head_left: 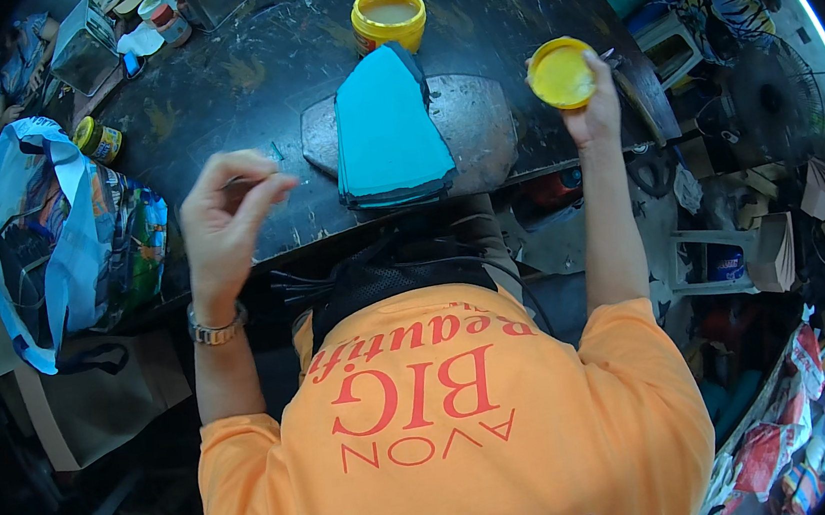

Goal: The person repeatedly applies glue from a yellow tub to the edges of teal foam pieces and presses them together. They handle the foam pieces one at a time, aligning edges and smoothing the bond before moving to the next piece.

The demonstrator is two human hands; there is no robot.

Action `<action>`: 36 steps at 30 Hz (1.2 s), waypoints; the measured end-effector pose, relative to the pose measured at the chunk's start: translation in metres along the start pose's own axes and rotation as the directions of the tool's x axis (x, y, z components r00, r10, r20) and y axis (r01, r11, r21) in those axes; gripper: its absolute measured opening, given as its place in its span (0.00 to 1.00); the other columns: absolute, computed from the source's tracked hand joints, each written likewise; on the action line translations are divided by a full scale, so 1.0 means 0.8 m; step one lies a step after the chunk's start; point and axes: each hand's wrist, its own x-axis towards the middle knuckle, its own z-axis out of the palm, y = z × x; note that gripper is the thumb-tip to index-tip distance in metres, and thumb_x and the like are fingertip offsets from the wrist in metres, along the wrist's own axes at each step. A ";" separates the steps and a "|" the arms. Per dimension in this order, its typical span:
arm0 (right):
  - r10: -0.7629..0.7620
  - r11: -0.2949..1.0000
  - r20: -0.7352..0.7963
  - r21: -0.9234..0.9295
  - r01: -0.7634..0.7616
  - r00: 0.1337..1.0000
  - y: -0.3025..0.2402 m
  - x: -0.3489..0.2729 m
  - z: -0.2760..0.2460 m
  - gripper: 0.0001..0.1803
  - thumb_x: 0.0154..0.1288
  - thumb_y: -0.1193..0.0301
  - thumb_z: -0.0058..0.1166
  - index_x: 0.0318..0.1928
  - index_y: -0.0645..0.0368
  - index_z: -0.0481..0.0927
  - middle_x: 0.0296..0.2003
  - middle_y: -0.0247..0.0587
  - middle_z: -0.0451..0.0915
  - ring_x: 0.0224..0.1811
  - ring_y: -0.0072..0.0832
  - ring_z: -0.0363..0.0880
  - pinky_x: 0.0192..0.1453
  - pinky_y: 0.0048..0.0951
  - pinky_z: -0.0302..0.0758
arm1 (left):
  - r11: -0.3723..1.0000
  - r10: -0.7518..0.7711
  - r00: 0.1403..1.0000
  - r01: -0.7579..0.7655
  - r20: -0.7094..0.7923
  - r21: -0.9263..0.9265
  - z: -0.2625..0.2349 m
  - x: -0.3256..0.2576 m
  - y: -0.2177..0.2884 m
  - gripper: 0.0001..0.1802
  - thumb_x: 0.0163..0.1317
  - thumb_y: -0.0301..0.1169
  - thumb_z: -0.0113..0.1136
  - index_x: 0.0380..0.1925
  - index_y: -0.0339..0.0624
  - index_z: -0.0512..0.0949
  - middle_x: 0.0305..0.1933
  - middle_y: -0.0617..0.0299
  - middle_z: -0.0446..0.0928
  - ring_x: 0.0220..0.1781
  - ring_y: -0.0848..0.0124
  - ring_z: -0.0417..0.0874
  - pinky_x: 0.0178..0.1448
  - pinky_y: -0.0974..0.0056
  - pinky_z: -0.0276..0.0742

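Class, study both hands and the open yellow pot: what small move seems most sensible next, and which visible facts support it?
Probably the right hand should set the yellow lid down on the bench. The pot already stands open behind the turquoise pieces, and the lid is held up, tying up that hand. The left hand is pinched, on what I cannot tell.

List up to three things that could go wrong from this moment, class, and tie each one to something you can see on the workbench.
1. The yellow jar stands open right behind the turquoise stack; a knock could spill its contents onto the pieces.
2. The right hand holds the yellow lid up near the bench's edge; it could slip and fall among the clutter below.
3. The left hand pinches something too small to identify; it might drop unnoticed onto the dark bench.
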 end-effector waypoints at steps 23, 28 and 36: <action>-0.216 0.756 0.248 -0.569 0.322 0.944 0.069 -0.052 0.037 0.27 0.70 0.80 0.53 0.69 0.53 0.71 0.48 0.43 0.79 0.58 0.23 0.74 0.54 0.25 0.77 | 0.788 -0.087 0.943 0.263 -0.321 0.557 -0.037 -0.057 -0.014 0.05 0.67 0.24 0.65 0.41 0.37 0.85 0.32 0.61 0.80 0.33 0.74 0.80 0.38 0.69 0.73; -0.066 0.907 0.326 -0.374 0.193 0.943 0.103 -0.086 0.084 0.33 0.73 0.70 0.56 0.75 0.58 0.60 0.63 0.50 0.68 0.65 0.34 0.72 0.68 0.32 0.74 | 0.971 -0.024 0.996 0.044 -0.085 0.234 0.001 0.011 -0.018 0.19 0.69 0.30 0.64 0.59 0.38 0.80 0.55 0.59 0.78 0.56 0.73 0.80 0.60 0.68 0.75; 0.176 0.913 0.450 -0.407 0.026 0.875 0.112 -0.130 0.114 0.45 0.80 0.45 0.38 0.81 0.58 0.38 0.79 0.57 0.44 0.82 0.43 0.46 0.82 0.38 0.49 | 0.941 -0.010 0.976 -0.064 0.217 0.333 0.094 0.097 -0.067 0.39 0.71 0.45 0.61 0.75 0.40 0.61 0.79 0.44 0.59 0.80 0.51 0.60 0.79 0.55 0.58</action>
